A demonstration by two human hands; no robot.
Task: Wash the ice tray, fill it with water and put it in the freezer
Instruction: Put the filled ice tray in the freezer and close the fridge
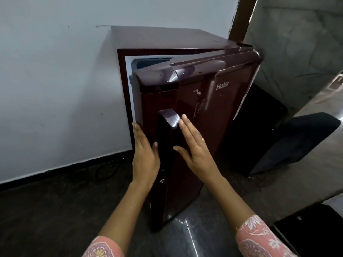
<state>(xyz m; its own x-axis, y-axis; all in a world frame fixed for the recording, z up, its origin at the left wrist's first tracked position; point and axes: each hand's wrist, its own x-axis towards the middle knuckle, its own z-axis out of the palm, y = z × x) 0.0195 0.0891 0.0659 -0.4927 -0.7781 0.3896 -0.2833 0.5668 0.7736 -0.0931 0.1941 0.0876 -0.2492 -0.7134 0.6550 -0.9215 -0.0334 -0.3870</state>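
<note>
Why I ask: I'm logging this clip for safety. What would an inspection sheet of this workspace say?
Surface: dark speckled stone floor, glossy.
Job's things: small glossy maroon fridge, its door ajar; ice tray not seen.
Clutter: black padded object lying at right.
Hands: left hand flat on the door's edge; right hand open by the door handle, contact unclear.
Cables: dark cord lying near the skirting.
Surroundings: white painted wall, brown wooden frame.

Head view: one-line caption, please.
Open left hand and right hand at the ajar glossy maroon fridge door, flanking its handle; no ice tray visible.
</note>
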